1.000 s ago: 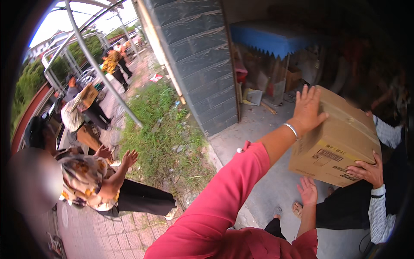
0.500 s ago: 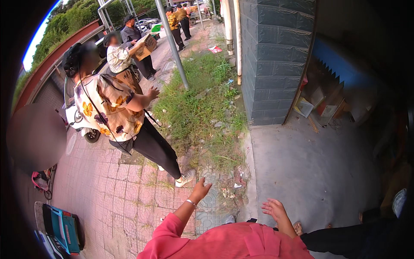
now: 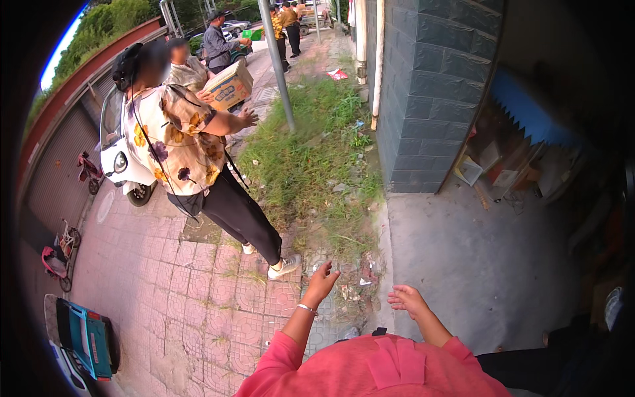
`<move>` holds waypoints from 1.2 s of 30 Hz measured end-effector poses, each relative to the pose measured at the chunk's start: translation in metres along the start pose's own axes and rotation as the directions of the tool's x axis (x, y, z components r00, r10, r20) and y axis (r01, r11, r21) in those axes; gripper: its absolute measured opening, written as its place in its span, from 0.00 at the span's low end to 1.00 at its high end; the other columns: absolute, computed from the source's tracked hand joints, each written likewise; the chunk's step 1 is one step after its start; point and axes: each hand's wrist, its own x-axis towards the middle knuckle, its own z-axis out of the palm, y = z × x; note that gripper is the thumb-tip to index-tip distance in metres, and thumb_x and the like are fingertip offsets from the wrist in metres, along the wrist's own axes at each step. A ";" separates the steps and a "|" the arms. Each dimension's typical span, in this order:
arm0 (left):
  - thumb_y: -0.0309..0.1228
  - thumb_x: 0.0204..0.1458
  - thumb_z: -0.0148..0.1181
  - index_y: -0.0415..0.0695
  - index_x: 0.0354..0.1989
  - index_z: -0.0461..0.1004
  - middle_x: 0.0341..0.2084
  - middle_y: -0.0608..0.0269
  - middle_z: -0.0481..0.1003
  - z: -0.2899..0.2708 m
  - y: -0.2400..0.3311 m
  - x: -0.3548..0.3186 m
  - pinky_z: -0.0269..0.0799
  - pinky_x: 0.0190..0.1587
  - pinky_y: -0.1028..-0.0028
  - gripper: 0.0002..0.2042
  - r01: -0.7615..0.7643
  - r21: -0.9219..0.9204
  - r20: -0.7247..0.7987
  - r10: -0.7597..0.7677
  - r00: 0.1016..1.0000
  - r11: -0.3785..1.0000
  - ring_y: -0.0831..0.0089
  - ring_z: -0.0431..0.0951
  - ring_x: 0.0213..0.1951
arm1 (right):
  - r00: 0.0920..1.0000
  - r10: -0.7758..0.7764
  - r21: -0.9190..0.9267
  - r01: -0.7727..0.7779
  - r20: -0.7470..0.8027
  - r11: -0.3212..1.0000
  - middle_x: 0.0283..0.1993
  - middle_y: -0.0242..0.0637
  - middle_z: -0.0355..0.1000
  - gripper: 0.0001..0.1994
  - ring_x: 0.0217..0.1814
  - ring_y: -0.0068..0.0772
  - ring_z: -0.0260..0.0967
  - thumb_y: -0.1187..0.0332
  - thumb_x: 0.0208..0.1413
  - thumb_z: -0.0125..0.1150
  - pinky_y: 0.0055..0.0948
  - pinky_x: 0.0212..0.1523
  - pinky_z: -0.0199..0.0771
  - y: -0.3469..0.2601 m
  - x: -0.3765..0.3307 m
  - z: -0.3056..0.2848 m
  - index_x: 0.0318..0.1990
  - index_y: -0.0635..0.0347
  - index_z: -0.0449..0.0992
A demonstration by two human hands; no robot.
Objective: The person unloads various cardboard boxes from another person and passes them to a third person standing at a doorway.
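Observation:
My left hand [image 3: 322, 282] reaches forward over the paving with its fingers apart and nothing in it; a pale bracelet circles the wrist. Held out over the edge of the concrete floor, my right hand [image 3: 407, 300] is likewise bare, fingers stretched toward the left one. A gap lies between the two hands. Ahead on the left, a person in a flowered shirt [image 3: 175, 142] stands with an arm out. Just behind, another person [image 3: 190, 69] carries a cardboard box [image 3: 228, 86] with both hands.
A grey metal pole [image 3: 276, 66] rises from a weedy strip [image 3: 311, 159]. The dark tiled pillar [image 3: 436, 99] stands to its right, with boxes under a blue cover beyond. A white car [image 3: 119, 159], a blue-green three-wheeler [image 3: 92, 337] and parked bikes line the left. More people stand farther back.
My hands have risen and come closer together. The box and its carrier have come nearer, now partly behind the person in the flowered shirt. My view has shifted slightly left.

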 end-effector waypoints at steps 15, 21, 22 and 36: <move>0.34 0.49 0.54 0.32 0.54 0.56 0.51 0.46 0.62 -0.009 0.029 0.003 0.60 0.52 0.71 0.27 0.018 -0.029 0.057 -0.017 0.998 0.999 0.62 0.63 0.53 | 0.985 -0.019 0.118 0.040 -0.173 0.992 0.44 0.47 0.67 0.18 0.41 0.38 0.69 0.68 0.53 0.48 0.32 0.37 0.72 0.036 -0.030 -0.043 0.51 0.65 0.60; 0.34 0.49 0.53 0.33 0.55 0.55 0.52 0.46 0.62 -0.027 0.038 0.007 0.59 0.53 0.71 0.27 0.025 -0.078 0.003 -0.025 1.000 0.997 0.62 0.63 0.53 | 0.994 -0.017 0.045 0.022 -0.106 0.999 0.43 0.46 0.68 0.19 0.40 0.37 0.69 0.67 0.52 0.50 0.32 0.37 0.72 0.009 -0.023 -0.023 0.50 0.65 0.60; 0.34 0.50 0.53 0.33 0.55 0.55 0.51 0.46 0.62 -0.031 0.034 0.006 0.59 0.53 0.71 0.27 0.024 -0.080 -0.013 -0.025 1.000 0.997 0.63 0.63 0.53 | 0.995 -0.013 0.032 0.016 -0.102 0.999 0.43 0.46 0.68 0.19 0.40 0.37 0.69 0.67 0.52 0.51 0.32 0.37 0.72 0.004 -0.023 -0.019 0.50 0.65 0.60; 0.27 0.52 0.50 0.35 0.52 0.62 0.46 0.55 0.68 -0.050 0.198 0.014 0.62 0.48 0.76 0.18 -0.420 -0.139 0.035 0.428 0.903 0.897 0.73 0.67 0.48 | 0.994 0.025 0.199 -0.004 -0.106 0.980 0.46 0.47 0.66 0.20 0.44 0.37 0.68 0.62 0.53 0.49 0.32 0.36 0.71 -0.020 -0.007 -0.030 0.50 0.64 0.61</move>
